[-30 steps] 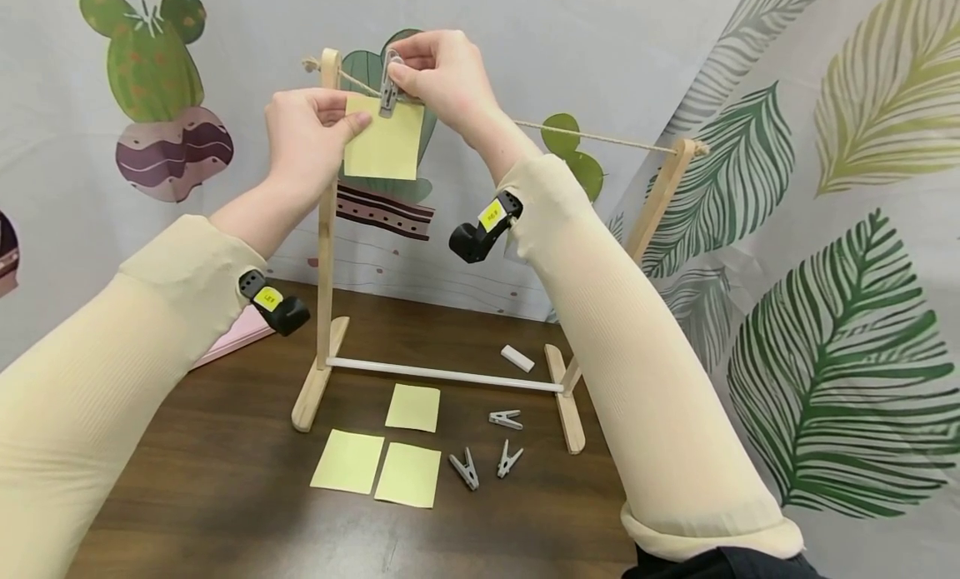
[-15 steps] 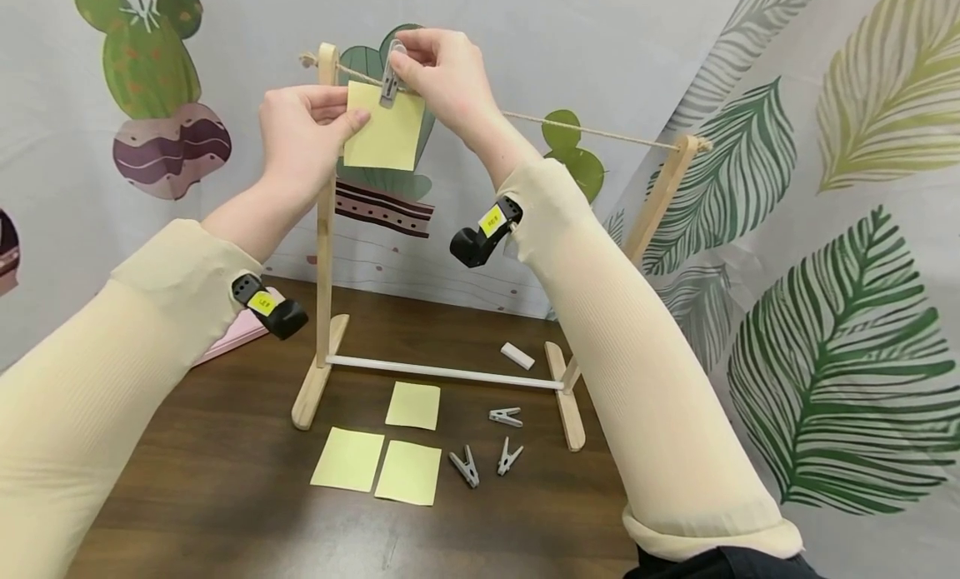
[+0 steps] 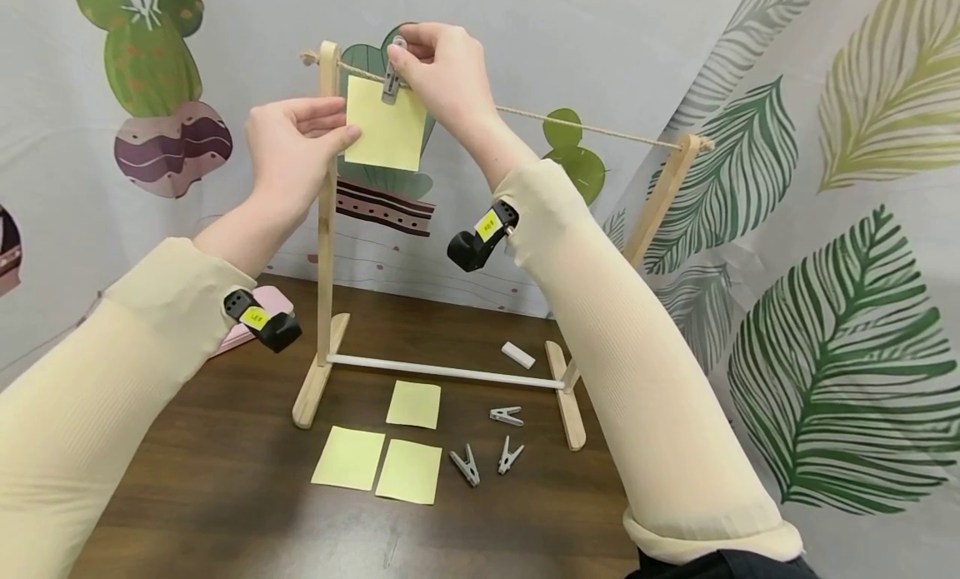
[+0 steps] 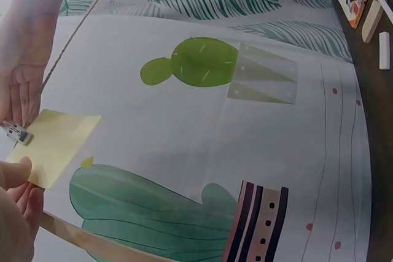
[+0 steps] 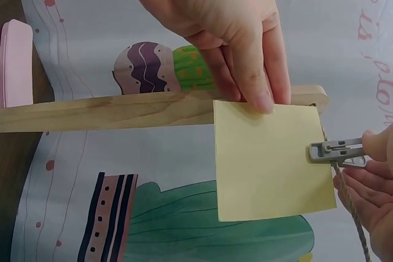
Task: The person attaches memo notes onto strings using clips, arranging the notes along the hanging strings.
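A yellow sticky note (image 3: pixel 385 133) hangs at the rope (image 3: pixel 592 129) near the left post, a grey clothespin (image 3: pixel 391 89) over its top edge. My right hand (image 3: pixel 453 75) pinches the clothespin's handle end between thumb and fingers. At the note's left edge is my left hand (image 3: pixel 288 154), fingers extended and parted from the thumb, whose tip just overlaps the paper. In the right wrist view the clothespin's jaws sit on the note (image 5: pixel 270 164) beside the rope. The left wrist view shows the note (image 4: pixel 61 142) between both hands.
The wooden frame has a left post (image 3: pixel 327 229), a right post (image 3: pixel 660 200) and a white crossbar (image 3: pixel 450 371). Several sticky notes (image 3: pixel 408 471) and clothespins (image 3: pixel 465 465) lie on the brown table (image 3: pixel 240 479). A white block (image 3: pixel 517 356) and a pink case (image 3: pixel 273 300) are farther back.
My left hand has drawn leftward, its fingers sliding from the note to its edge. The right hand stays on the clothespin. Note and clothespin sit slightly higher in the head view.
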{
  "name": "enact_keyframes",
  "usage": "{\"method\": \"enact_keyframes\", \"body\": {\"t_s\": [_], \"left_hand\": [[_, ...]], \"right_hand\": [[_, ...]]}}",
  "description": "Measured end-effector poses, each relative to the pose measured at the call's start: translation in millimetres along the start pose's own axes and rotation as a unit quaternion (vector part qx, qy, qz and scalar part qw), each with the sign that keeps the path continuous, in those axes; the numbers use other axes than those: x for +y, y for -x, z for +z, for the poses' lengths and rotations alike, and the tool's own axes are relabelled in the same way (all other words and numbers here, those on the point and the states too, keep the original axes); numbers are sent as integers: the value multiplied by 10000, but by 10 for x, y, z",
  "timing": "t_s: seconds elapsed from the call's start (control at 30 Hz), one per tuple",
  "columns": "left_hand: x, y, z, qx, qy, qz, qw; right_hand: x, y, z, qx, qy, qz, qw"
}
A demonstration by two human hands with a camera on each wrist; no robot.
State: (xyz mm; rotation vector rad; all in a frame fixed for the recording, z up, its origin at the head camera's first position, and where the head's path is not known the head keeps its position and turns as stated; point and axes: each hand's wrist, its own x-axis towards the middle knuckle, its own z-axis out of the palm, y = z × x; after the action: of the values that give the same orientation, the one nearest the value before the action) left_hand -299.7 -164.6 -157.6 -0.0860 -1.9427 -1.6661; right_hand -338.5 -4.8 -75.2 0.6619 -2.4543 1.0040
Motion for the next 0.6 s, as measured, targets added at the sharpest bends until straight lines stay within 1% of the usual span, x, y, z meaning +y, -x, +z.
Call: {"method": "enact_keyframes", "body": {"t_s": [0.27, 0.37, 0.47, 0.53, 0.6], "left_hand": [[-73, 67, -61, 28, 362, 156, 9992], [-106, 99, -89, 52, 316, 239, 9992], [-151, 127, -111, 80, 193, 329, 9992], [-181, 154, -117, 68, 158, 359, 9992], [-215, 186, -103, 43, 152, 460, 9988]], "right_hand": [[21, 1, -11, 9, 23, 60, 10000], [26, -2, -16, 78, -21, 30, 10000], [41, 11, -23, 245, -118, -93, 9996], [54, 32, -24, 428, -211, -252, 9985], [71, 61, -24, 622, -448, -419, 9962]]}}
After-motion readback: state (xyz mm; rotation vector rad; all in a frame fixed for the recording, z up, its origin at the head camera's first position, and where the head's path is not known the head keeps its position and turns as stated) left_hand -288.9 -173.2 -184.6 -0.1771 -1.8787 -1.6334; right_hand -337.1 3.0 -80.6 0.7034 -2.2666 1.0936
